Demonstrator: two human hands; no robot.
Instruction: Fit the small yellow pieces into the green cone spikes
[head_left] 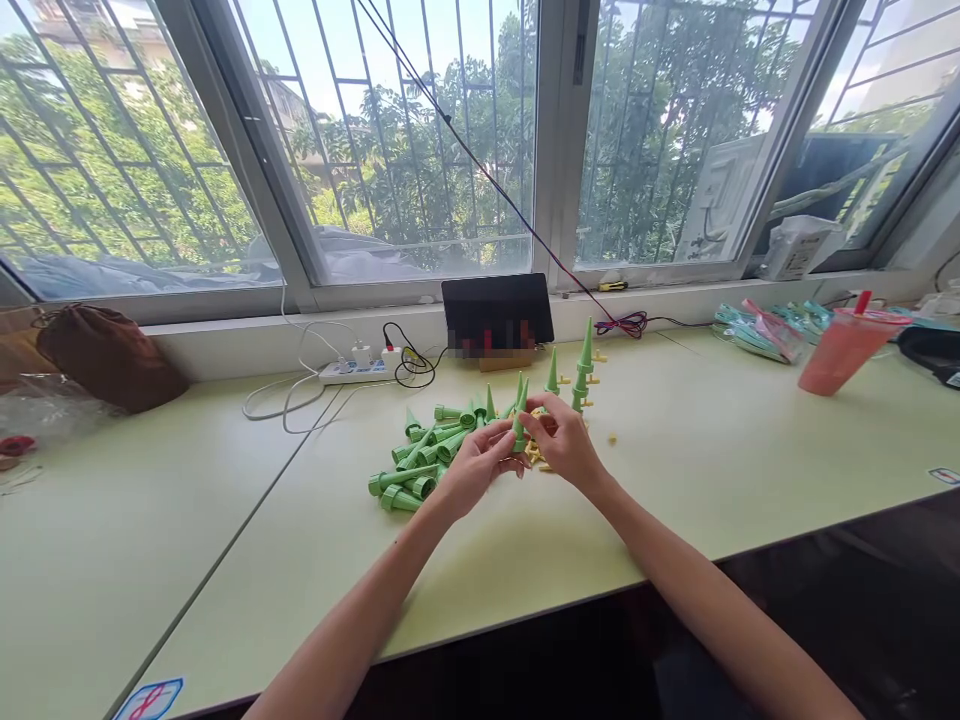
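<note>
My left hand [481, 462] is closed around the base of a green plastic plant-watering spike [520, 418], its point upward. My right hand [561, 436] meets it from the other side, thumb and fingers pinched against the spike; whatever small part they hold is hidden. Left of my hands lies a heap of green spikes [420, 462], pointing various ways. Small yellow valves [534, 455] lie partly covered beneath my right hand. Beyond it stands a stack of green spikes [582, 375] with yellow valves sticking out sideways, beside another upright spike [553, 372].
A dark tablet [497, 312] leans at the back near a white power strip [360, 370] with cables. To the right are a red cup with straw [851, 350] and plastic packets [765, 330]. A brown pouch [112, 355] sits left. One yellow piece [613, 439] lies apart.
</note>
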